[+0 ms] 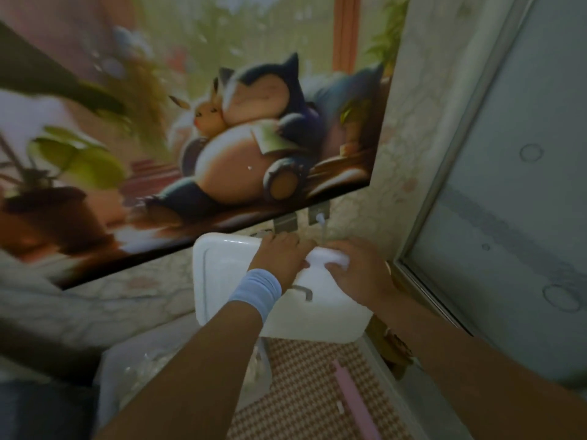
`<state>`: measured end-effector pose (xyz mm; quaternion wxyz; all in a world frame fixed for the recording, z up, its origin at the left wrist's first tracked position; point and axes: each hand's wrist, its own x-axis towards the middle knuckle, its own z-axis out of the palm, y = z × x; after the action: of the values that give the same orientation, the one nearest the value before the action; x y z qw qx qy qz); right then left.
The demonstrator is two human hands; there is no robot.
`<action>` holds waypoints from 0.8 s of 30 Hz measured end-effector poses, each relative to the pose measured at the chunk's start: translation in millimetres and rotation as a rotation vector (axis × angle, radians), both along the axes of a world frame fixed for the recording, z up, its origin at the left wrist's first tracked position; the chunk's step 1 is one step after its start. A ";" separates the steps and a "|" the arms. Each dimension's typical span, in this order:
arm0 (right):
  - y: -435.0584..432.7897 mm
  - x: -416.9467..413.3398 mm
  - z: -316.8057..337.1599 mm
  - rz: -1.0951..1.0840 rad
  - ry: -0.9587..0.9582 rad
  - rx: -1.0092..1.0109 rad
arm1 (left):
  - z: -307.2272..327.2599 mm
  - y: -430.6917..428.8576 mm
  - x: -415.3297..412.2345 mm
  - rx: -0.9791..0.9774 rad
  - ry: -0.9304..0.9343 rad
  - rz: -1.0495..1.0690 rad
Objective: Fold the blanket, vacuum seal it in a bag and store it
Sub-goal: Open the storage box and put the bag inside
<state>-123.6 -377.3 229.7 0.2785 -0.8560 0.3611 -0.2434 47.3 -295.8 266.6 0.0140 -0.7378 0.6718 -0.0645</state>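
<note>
The houndstooth blanket [305, 385] lies low in the view inside a clear plastic bag [133, 373] with a pink zip strip [354, 401]. Above it is a white box-shaped object [222, 274] with a grey metal handle [303, 290]. My left hand [279, 258], with a light blue wristband, lies on top of the box, its fingers bent over the far edge. My right hand [359, 274] grips a small white rounded piece [327, 257] on the box's top right. A thin white cord [322, 225] runs up from there to the wall. The view is blurred.
A large cartoon poster [222, 122] hangs tilted on the patterned wall just above the box. A frosted glass panel in a metal frame [508, 185] stands close on the right. A brass-coloured hinge or fitting [390, 341] sits by my right forearm.
</note>
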 end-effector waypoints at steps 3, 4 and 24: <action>13.6 22.4 17.4 -0.141 0.046 -0.191 | 19.1 32.7 25.9 -0.068 0.043 0.122; 20.1 30.3 21.4 -0.173 0.043 -0.171 | 22.4 45.7 34.5 -0.089 0.049 0.156; 149.3 172.3 -123.7 -0.200 -0.016 0.813 | -120.9 234.6 131.5 0.296 0.238 0.548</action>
<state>48.7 -228.0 106.0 0.5715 -0.6353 0.5069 -0.1134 178.9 -61.2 145.7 0.0592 -0.8834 0.4473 0.1266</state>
